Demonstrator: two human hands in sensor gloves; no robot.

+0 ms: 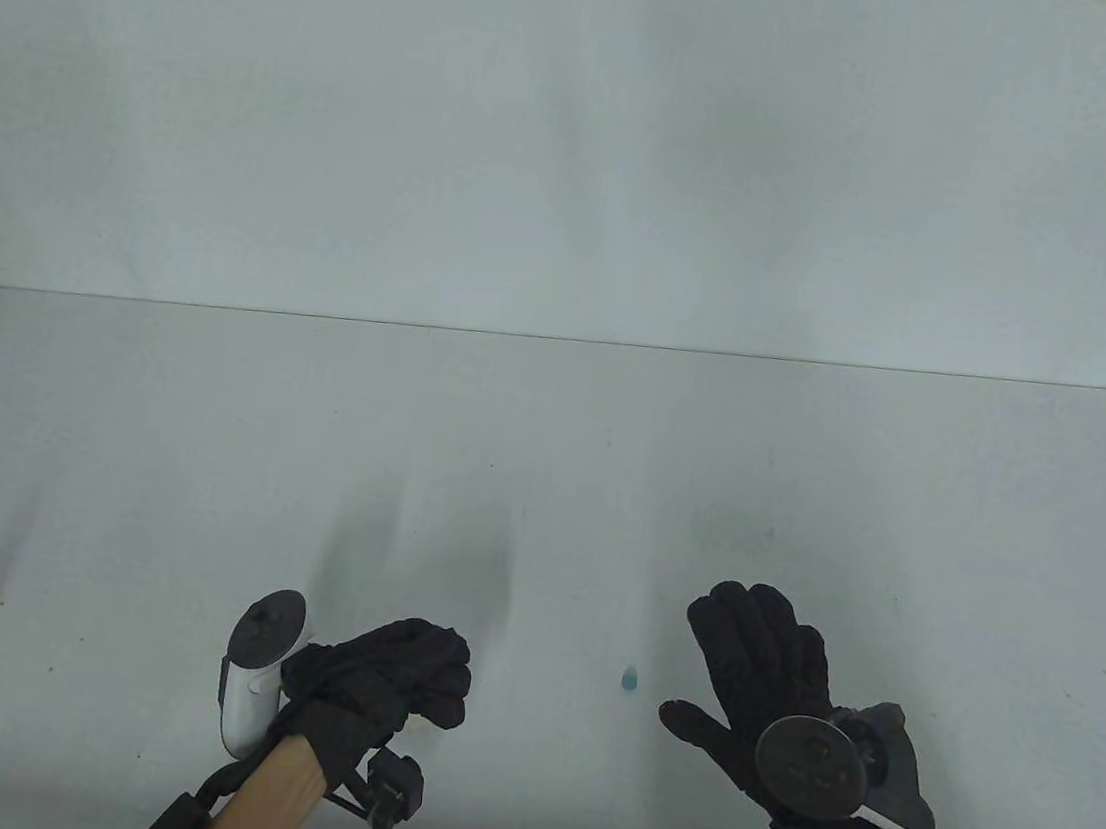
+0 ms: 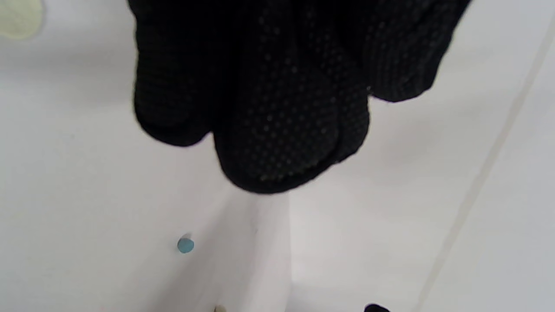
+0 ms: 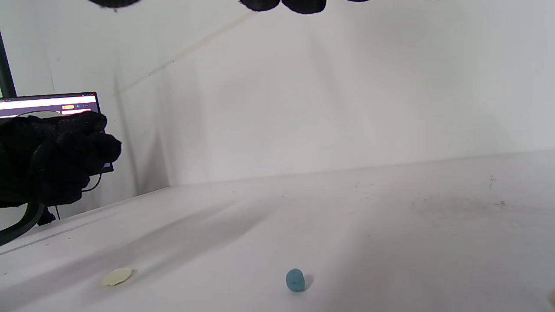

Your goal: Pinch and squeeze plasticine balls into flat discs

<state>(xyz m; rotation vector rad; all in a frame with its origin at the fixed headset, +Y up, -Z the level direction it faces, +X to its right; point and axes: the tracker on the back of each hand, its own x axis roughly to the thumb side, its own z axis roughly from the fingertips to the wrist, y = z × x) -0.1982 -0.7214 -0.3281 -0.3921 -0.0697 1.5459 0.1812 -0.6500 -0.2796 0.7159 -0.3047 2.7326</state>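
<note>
White table (image 1: pixel 156 446) carries a small blue plasticine ball (image 1: pixel 628 681), lying free between both hands. Left hand (image 1: pixel 389 682) has curled fingers and holds nothing visible; right hand (image 1: pixel 763 677) hovers with fingers straight. I would pinch it centrally, squeezing evenly.

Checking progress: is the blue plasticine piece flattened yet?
Not yet. The blue plasticine piece is a rounded lump on the table; neither hand touches it.

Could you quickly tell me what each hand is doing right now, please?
Left hand: fingers curled, nothing visibly held.
Right hand: open, fingers straight, holding nothing.
</note>
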